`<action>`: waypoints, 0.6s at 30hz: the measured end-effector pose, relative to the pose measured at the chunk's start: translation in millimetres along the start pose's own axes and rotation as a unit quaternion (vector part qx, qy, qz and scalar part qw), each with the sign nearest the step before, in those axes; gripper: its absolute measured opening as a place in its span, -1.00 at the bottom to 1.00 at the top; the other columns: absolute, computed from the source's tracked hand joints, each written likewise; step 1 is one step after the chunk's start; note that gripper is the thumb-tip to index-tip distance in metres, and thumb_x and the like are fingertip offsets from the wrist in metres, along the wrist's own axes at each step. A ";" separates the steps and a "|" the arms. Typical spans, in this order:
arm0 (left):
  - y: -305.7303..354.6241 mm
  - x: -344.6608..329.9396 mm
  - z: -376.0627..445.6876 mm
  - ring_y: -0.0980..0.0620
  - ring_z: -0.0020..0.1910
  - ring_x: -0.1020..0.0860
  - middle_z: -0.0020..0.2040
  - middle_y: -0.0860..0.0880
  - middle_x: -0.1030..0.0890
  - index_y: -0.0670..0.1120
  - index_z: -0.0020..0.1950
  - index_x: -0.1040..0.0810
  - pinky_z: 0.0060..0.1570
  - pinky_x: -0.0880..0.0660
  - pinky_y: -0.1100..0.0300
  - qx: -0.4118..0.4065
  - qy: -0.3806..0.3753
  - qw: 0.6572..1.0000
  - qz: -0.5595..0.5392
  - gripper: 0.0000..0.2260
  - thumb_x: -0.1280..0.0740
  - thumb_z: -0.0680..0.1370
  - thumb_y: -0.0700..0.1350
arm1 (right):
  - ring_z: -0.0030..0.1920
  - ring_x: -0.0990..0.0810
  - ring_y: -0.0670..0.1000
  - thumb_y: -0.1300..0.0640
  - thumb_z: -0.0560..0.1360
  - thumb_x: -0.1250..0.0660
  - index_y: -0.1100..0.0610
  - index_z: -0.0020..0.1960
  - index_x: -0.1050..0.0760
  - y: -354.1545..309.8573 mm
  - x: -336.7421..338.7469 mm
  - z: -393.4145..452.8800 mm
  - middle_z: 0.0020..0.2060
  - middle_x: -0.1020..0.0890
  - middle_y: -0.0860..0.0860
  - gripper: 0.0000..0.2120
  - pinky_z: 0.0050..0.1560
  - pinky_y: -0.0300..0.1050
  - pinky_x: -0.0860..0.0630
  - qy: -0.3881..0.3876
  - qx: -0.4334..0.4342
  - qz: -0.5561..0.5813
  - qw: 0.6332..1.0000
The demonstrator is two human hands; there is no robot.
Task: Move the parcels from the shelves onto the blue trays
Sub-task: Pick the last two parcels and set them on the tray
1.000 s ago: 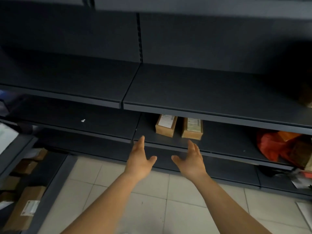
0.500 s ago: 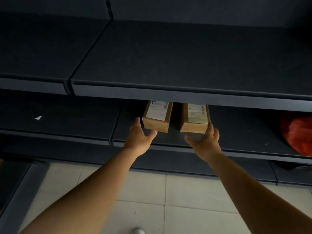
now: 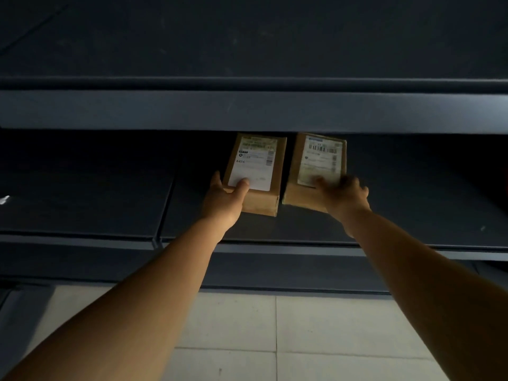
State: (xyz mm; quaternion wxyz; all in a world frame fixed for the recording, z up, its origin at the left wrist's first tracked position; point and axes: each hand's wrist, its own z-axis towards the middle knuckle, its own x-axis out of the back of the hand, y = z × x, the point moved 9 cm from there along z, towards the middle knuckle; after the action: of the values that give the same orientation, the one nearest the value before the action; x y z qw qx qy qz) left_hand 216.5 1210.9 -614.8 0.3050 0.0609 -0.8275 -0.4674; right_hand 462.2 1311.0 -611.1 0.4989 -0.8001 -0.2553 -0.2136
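Half a second ago both hands only reached toward the near ends of the two boxes; now each has taken hold. The left hand [image 3: 224, 200] grips the left cardboard parcel [image 3: 254, 174] at its near left corner, thumb pressed on the white shipping label [image 3: 254, 163], fingers along the side. The right hand [image 3: 345, 193], blurred, curls over the near end of the right cardboard parcel [image 3: 316, 171], fingers on its label [image 3: 320, 162]. Both parcels lie side by side, just apart, on the dark lower shelf [image 3: 275, 229], under the upper shelf's edge [image 3: 247, 111]. "A424" reads on the left label; the right shows a barcode, its text too small to read. Below the arms is pale tiled floor [image 3: 302, 339].
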 end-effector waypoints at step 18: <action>-53.8 67.7 -104.9 0.00 0.09 -0.50 0.12 0.03 -0.53 0.16 0.17 -0.41 0.03 -0.39 0.08 0.117 0.030 0.968 -0.219 -0.70 -0.38 0.47 0.07 | 0.10 -0.50 0.05 0.09 0.50 -0.32 -0.12 0.22 -0.31 -2.5 -34.6 -104.9 0.08 -0.54 -0.05 -0.65 0.15 0.11 -0.46 -0.166 -0.031 0.161 0.972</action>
State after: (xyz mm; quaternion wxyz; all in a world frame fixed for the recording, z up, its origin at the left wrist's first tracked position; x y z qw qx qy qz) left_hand 210.9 1077.6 -588.6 0.2108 0.2900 -0.8335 -0.4203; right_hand 424.6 1210.0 -586.9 0.4525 -0.8701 -0.1954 -0.0023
